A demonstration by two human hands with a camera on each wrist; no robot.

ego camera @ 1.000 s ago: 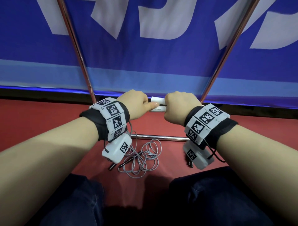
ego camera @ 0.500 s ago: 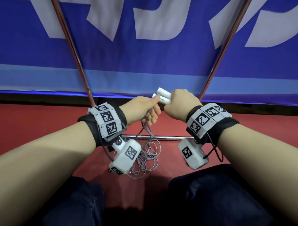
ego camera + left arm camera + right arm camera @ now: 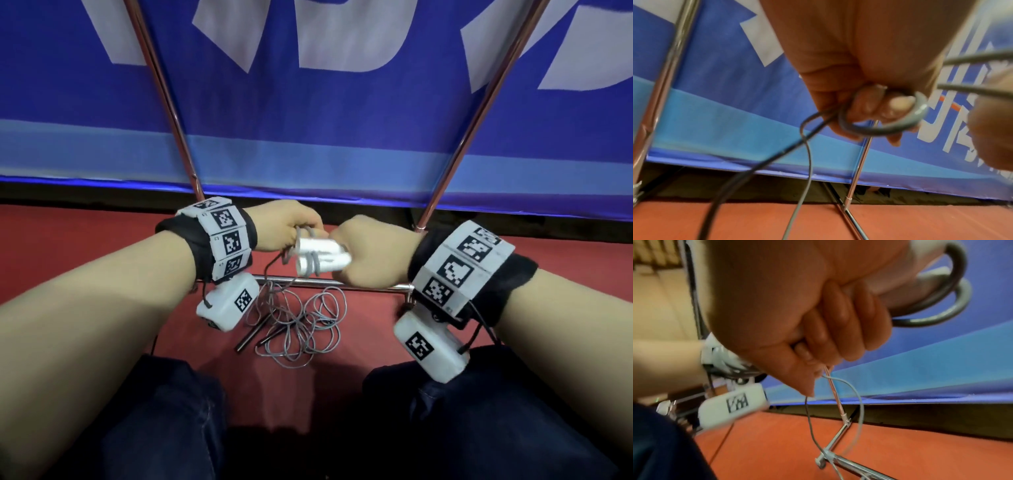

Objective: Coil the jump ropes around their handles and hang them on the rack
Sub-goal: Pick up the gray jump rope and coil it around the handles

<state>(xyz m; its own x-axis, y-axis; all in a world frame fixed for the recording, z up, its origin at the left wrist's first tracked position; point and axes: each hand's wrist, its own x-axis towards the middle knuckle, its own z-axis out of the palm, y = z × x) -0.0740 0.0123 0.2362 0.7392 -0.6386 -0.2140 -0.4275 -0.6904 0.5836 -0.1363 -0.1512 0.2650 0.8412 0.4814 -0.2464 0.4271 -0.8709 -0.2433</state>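
Note:
My right hand [image 3: 370,255] grips two white jump-rope handles [image 3: 322,257] held side by side, their free ends pointing left. A few turns of grey rope [image 3: 310,265] circle the handles near those ends. My left hand [image 3: 291,228] pinches the grey rope [image 3: 879,128] just left of the handles, its fingers curled round a loop. The rest of that rope hangs down to the floor. In the right wrist view the handles [image 3: 906,277] stick out of my fist with rope loops [image 3: 953,288] round them.
A loose pile of grey rope [image 3: 301,325] with two dark handles [image 3: 251,334] lies on the red floor below my hands. The metal rack's base bar [image 3: 363,286] runs across, and its two slanted poles [image 3: 164,96] rise before a blue banner [image 3: 325,113]. My knees are at the bottom.
My left hand has carried the rope round the handles, adding turns. The handles have tilted from pointing up-left to lying level, and both hands have dropped a little.

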